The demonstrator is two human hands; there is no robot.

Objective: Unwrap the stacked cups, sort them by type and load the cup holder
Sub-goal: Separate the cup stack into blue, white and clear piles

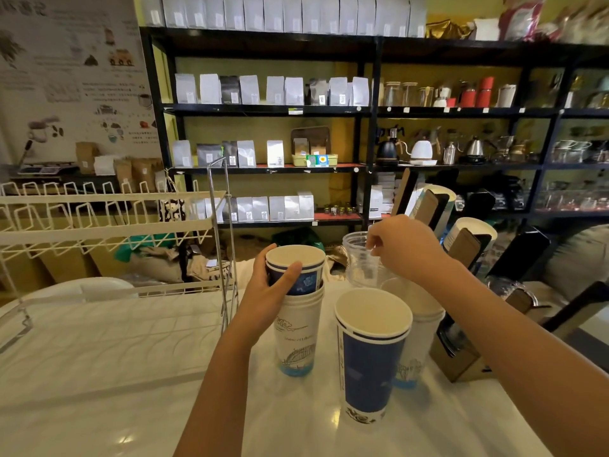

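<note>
One view only, taken from the person's head, looking forward and slightly down across the white table (99, 374). It sits close to the work: both forearms enter from the bottom edge, the left hand (267, 291) and right hand (405, 249) near the frame's middle, with the paper cups (369, 354) just below them. The wide lens bends straight lines at the margins. Beyond the table it faces the black shelving (369, 110) along the far wall, well apart. No second view overlaps.
</note>
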